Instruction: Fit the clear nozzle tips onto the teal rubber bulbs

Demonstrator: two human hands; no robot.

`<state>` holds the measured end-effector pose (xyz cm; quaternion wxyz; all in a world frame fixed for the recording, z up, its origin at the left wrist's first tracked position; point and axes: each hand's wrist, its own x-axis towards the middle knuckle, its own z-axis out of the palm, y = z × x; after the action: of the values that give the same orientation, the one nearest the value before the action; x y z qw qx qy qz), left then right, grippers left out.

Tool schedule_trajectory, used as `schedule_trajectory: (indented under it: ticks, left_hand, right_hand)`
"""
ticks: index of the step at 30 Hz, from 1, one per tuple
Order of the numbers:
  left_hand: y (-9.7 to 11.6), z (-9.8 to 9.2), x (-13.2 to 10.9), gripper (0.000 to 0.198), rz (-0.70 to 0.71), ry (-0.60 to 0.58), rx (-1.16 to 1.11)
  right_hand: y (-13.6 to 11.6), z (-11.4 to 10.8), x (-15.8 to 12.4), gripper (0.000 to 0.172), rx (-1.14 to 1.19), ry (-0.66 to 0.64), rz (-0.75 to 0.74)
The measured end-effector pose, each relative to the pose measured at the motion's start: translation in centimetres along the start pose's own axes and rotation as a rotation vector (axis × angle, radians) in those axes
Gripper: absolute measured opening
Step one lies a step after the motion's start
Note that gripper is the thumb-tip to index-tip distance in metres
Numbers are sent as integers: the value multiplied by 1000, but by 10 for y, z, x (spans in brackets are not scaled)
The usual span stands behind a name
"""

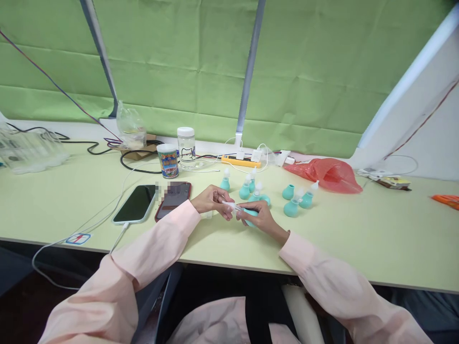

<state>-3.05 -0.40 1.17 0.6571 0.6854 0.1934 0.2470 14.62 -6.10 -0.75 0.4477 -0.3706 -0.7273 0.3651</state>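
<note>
Over the front middle of the table, my two hands meet around a nasal aspirator in two parts. My right hand [263,216] is wrapped round its teal rubber bulb [251,220]. Between the fingertips of my left hand [212,198] is the whitish clear nozzle [230,205], pointing left. The nozzle lies against the bulb's end; fingers hide whether they are joined. Behind my hands stand several teal aspirators with clear tips, among them one aspirator [225,183] and another aspirator [291,208]. A bare teal bulb [288,192] sits without a nozzle.
Left of my hands lie a white-edged phone [134,204] on a cable and a red-cased phone [174,200]. Behind them stand a printed cup [168,161] and a lidded jar [186,148]. Farther right are a yellow power strip [244,162] and a red plastic bag [328,176].
</note>
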Motion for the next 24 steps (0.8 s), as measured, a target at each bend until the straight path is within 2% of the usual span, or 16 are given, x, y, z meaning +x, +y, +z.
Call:
schedule_trajectory:
  ticks: [3, 6, 9, 12, 14, 16, 18, 20, 24]
  left_hand:
    - [3, 7, 1, 32, 83, 76, 22]
    - [7, 12, 1, 43, 195, 162, 77]
    - [10, 9, 1, 44, 242, 303, 291]
    - [9, -1, -2, 35, 245, 477, 808]
    - [8, -7, -4, 27, 258, 527, 1169]
    - [9, -12, -6, 24, 265, 539, 1393]
    - [10, -14, -7, 24, 249, 539, 1489]
    - [9, -15, -6, 24, 214, 520, 1529]
    - [3, -13, -1, 27, 129, 404, 1593]
  right_hand:
    - [-8, -9, 3, 21, -43, -41, -19]
    - [-17, -25, 6, 22, -93, -4, -42]
    - [-21, -39, 8, 23, -127, 214, -107]
    - [-18, -48, 11, 25, -172, 501, -201]
    - [-14, -51, 13, 26, -240, 658, -234]
    - [-8, -52, 15, 26, -346, 769, -243]
    - [-2, -54, 18, 28, -459, 840, -238]
    - [4, -55, 20, 31, -556, 870, -210]
    - [16, -59, 24, 31, -692, 862, -104]
